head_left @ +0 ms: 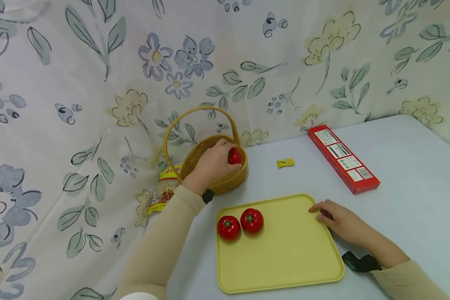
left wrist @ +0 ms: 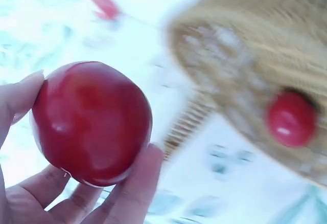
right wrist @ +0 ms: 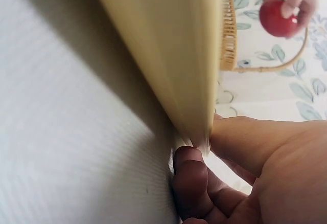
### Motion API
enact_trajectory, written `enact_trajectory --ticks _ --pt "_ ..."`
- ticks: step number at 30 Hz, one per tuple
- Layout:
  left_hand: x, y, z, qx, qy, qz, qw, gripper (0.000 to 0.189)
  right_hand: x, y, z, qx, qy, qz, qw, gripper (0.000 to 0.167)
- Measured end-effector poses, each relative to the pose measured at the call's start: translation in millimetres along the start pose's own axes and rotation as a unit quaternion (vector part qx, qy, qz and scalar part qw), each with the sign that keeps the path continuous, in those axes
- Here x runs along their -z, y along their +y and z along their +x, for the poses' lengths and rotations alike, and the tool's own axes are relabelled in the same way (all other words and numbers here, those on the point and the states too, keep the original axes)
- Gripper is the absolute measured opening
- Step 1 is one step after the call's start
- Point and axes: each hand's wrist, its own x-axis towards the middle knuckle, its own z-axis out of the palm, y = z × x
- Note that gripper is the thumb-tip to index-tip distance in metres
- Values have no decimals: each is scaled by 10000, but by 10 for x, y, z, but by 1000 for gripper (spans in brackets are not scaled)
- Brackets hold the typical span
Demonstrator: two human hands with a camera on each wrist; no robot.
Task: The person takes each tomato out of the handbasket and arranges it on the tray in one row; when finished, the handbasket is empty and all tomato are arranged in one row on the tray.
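My left hand [head_left: 215, 162] grips a red tomato [left wrist: 92, 124] between thumb and fingers, over the wicker basket [head_left: 232, 181] with its tall hoop handle. Inside that basket lies another tomato [left wrist: 292, 119], mostly hidden by my hand in the head view. Two more tomatoes, one at the left [head_left: 229, 228] and one beside it [head_left: 252, 221], sit stem up near the back left corner of a yellow tray [head_left: 285, 254]. At the tray's right edge, my right hand [head_left: 339, 218] pinches the rim, with fingertips [right wrist: 190, 180] at its underside.
Behind the tray lies a small yellow packet [head_left: 285, 163]. A long red box [head_left: 343, 160] is farther right on the white table [head_left: 408, 166]. Left of the basket leans a yellow printed food bag [head_left: 163, 191], against a floral cloth [head_left: 108, 200].
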Motion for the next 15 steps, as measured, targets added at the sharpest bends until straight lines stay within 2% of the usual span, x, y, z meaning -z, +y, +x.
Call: enact_trajectory --ticks 3,7,11,15 --pt "48 290 -117 -360 6 75 9993 61 14 -5 2 14 22 -43 10000 25" --pt "-1 603 -273 -938 -161 232 9952 62 19 -11 6 -10 10 -39 10000 24" --pt "-170 845 -406 -1306 -428 574 9888 61 17 -12 7 -84 -41 1 10000 23" --pt "-424 1011 -497 -1319 -918 845 9834 61 11 -9 -3 -95 -47 1 9999 24"
